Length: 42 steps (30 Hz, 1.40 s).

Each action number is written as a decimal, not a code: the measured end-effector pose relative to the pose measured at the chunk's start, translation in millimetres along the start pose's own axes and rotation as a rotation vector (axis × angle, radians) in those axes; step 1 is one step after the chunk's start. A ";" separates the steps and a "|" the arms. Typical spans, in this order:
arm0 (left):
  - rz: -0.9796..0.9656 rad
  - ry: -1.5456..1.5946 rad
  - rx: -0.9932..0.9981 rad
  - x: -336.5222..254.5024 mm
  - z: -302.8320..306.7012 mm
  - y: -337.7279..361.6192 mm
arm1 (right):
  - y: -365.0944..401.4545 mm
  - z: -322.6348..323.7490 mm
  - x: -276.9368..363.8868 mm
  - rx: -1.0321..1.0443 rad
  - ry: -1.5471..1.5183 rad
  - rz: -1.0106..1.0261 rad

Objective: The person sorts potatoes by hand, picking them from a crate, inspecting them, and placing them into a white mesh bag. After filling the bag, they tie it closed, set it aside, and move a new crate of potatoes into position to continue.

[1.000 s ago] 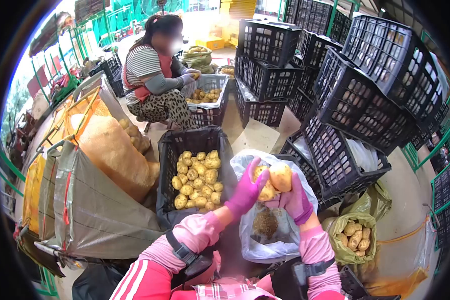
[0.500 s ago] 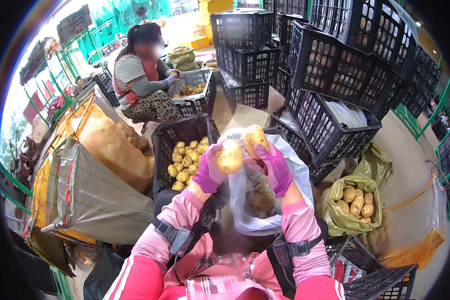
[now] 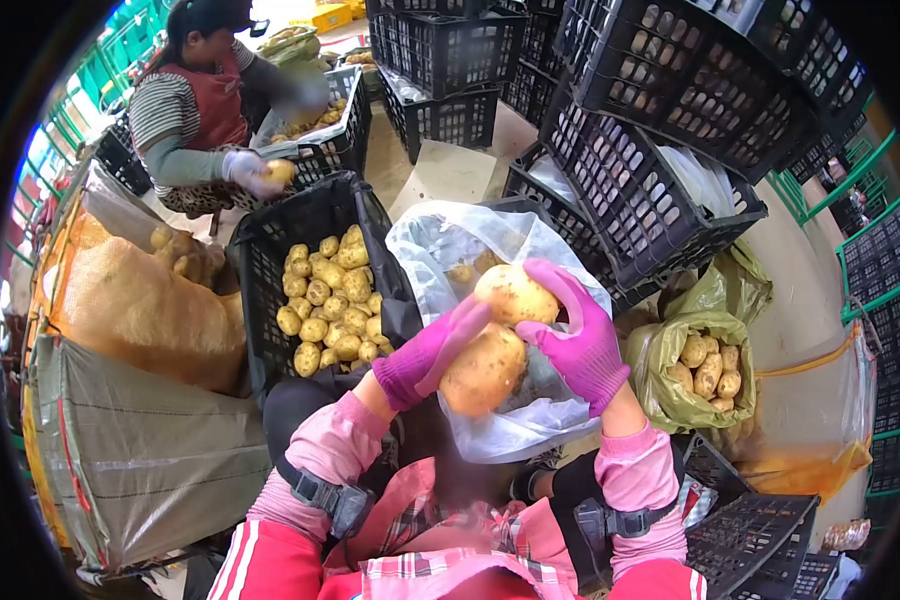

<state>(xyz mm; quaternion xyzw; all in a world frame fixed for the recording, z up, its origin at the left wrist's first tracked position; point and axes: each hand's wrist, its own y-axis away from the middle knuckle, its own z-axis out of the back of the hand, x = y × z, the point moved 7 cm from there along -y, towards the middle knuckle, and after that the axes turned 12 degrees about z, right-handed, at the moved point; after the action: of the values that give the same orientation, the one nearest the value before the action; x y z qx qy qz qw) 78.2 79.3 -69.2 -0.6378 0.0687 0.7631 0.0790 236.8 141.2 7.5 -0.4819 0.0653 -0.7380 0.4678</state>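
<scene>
Both my hands wear purple-pink gloves and are held together over a crate lined with a translucent plastic bag (image 3: 420,240). My left hand (image 3: 432,355) grips a large pale potato (image 3: 483,372), which shows some brownish patches. Around a second potato (image 3: 516,296), just above the first, the fingers and thumb of my right hand (image 3: 580,340) are closed. The two potatoes are touching or nearly so. Beneath them, a few potatoes (image 3: 460,272) show inside the liner; my hands hide part of its contents.
To the left stands a black crate of small potatoes (image 3: 330,300), beside a large orange mesh sack (image 3: 150,310). Stacked black crates (image 3: 660,200) rise at the right, near an olive bag of potatoes (image 3: 710,370). A co-worker (image 3: 200,110) holds a potato at the upper left.
My view has tilted down and shifted. My hands have lowered toward the lined crate, the left potato now below the right one. The co-worker's hand has moved toward the small-potato crate with a potato.
</scene>
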 end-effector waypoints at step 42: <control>0.091 0.076 -0.657 17.4 40.3 22.2 | 21.0 -108.6 -28.7 0.210 -0.723 -0.605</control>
<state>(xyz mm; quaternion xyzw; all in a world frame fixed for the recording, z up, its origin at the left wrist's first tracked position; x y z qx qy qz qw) 31.7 66.5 -79.1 -0.6536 -0.1495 0.7227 -0.1677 168.9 112.7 -79.9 -0.6551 -0.3194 -0.6288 0.2710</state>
